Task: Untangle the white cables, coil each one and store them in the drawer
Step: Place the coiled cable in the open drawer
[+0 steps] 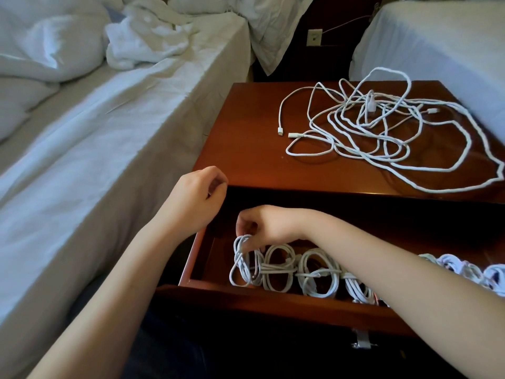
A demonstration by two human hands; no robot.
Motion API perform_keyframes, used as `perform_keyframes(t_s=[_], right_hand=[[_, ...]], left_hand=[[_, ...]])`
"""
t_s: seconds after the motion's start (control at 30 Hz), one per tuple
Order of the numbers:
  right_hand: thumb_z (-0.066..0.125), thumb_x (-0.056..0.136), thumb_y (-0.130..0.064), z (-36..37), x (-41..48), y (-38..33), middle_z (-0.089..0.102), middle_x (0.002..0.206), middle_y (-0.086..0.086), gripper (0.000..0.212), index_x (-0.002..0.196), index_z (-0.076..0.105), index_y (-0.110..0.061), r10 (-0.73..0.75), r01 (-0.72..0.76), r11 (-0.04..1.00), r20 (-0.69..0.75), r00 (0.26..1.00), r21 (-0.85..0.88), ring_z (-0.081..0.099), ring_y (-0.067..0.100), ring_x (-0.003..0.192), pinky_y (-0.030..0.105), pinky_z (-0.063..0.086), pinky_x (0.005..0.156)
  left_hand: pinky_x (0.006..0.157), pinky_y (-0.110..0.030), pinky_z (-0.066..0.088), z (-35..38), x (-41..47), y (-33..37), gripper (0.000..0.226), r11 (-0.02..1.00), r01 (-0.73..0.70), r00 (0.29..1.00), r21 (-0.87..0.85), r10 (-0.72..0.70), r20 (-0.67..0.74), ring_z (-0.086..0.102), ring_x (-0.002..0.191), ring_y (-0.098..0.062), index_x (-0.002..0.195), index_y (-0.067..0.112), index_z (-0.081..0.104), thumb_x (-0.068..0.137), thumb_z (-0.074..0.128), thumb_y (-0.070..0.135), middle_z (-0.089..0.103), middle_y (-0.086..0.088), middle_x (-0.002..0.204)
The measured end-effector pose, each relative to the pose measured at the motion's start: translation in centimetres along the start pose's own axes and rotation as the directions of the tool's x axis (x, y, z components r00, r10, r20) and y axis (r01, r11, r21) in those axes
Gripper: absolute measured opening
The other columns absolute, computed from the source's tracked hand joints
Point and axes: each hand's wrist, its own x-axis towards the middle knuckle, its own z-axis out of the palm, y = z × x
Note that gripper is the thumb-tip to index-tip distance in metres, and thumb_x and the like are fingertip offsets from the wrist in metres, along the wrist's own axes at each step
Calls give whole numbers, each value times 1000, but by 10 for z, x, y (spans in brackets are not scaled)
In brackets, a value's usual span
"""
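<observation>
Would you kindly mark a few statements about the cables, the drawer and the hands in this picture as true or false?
1. The drawer is open. True.
2. The right hand pinches a coiled cable at the drawer's left end. True.
3. The top of the nightstand holds no cables. False: a tangle of white cables lies on it.
4. The left hand holds a cable. False: it holds nothing, its fingers loosely curled.
5. The other coils in the drawer are stacked in a pile. False: they lie side by side in a row.
</observation>
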Motion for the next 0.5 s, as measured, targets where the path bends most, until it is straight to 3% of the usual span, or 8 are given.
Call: perform_keyframes(t_s=[0.1, 0.17, 0.27, 0.4, 0.5], right_hand=[[72, 87, -17, -4, -6, -2, 65, 87, 3, 19, 98, 57, -13, -30, 35, 991, -42, 999, 130, 63, 14, 66, 28, 52, 64], [71, 86, -10, -14, -12, -6, 66, 89, 9, 16, 94, 57, -12, -54, 82, 979, -155, 986, 184, 62, 14, 62, 28, 52, 61], [69, 87, -5, -34, -27, -14, 64, 76, 1, 15, 90, 56, -12, -119, 206, 945, -318, 941, 256, 60, 11, 58, 23, 49, 56], [69, 88, -7, -55, -47, -10, 62, 73, -1, 14, 91, 56, -10, -128, 320, 886, -487, 864, 335, 57, 12, 57, 24, 49, 56], [67, 89, -8, -65, -54, 1, 61, 75, 2, 14, 92, 54, -11, -57, 368, 823, -583, 811, 433, 55, 13, 57, 22, 48, 54]], left_hand=[[78, -34, 50, 0, 0, -1, 11, 997, 53, 998, -50, -55, -34, 64, 83, -21, 92, 11, 64, 91, 54, 6, 67, -3, 85], [80, -40, 52, 1, 3, 0, 11, 990, 100, 992, -101, -107, -66, 65, 82, -21, 88, 13, 63, 92, 53, 8, 67, -3, 83], [75, -41, 54, 3, 9, 9, 20, 949, 164, 983, -270, -179, -35, 65, 76, -15, 84, 10, 62, 96, 49, 18, 67, -2, 78], [72, -35, 51, 4, 14, 29, 43, 840, 155, 982, -521, -74, 172, 64, 82, -18, 93, 11, 65, 91, 40, 46, 67, -13, 89], [77, -29, 53, 11, 20, 37, 35, 835, 123, 954, -537, 49, 295, 65, 91, -11, 105, 29, 60, 83, 54, 55, 69, 0, 99]])
